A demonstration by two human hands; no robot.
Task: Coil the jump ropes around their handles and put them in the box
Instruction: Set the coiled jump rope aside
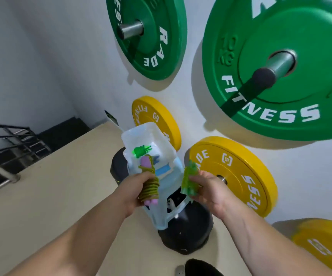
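left hand (136,186) grips coiled olive rope (150,188) | right hand (209,188) grips blurred green rope (190,181) | box (139,132) near side hidden behind both, far rim unobstructed

Bare forearms (85,232) lead to a bare left hand (135,189) and right hand (209,191).

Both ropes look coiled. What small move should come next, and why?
Probably lower the left hand and drop its olive rope into the clear box: the coil looks finished and is held right at the open box. The right hand's green rope can follow.
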